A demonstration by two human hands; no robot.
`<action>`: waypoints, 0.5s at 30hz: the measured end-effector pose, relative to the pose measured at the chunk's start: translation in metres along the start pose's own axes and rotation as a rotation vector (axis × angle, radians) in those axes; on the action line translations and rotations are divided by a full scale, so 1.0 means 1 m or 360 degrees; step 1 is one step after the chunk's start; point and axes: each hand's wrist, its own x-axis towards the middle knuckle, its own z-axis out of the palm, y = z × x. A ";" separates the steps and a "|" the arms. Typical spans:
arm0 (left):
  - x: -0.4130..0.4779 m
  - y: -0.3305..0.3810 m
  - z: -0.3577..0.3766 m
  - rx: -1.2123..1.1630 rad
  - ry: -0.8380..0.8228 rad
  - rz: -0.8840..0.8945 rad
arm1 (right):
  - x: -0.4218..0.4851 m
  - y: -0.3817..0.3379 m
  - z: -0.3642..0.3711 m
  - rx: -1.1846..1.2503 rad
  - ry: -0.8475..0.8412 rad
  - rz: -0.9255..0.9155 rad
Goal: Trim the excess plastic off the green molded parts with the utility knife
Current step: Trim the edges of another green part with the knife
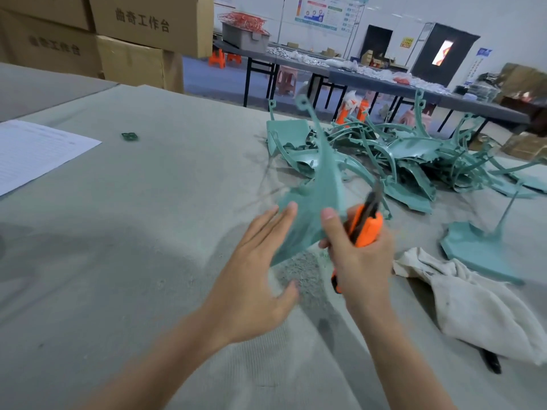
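Right hand (361, 261): fingers curled round the orange utility knife (365, 229), blade end up; thumb pressed on the held green molded part (310, 202).
Left hand (254, 276): fingers straight and spread, tips touching the part's lower left edge.
Held part: raised above the grey felt table cover (148, 232), thin stem pointing up.
Pile of green parts (414, 161): near the far table edge, right.
Cloth rag (473, 306): beside the right wrist.
Cardboard boxes (142, 25): printed "曲奇工作台".
Paper sheet (35, 152): left edge, text illegible.
Open felt: left and centre.

1 knife (365, 229), 1 rag (473, 306), 1 sheet (35, 152); grn parts (410, 150): uncountable pile.
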 end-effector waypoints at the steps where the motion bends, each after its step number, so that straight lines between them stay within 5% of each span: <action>1: 0.000 0.001 0.005 -0.0090 0.0001 -0.0124 | -0.007 -0.001 0.008 -0.0088 -0.0057 -0.0052; 5: 0.003 -0.002 0.010 -0.0186 0.0248 -0.0466 | -0.025 -0.004 0.031 -0.0218 -0.0343 -0.0207; 11: 0.007 0.005 -0.006 0.0038 0.0627 -0.0550 | -0.023 -0.009 0.030 0.0091 -0.0614 0.0012; 15: 0.012 0.007 -0.014 0.0074 0.0804 -0.0594 | -0.023 -0.007 0.026 -0.0187 -0.0638 -0.0086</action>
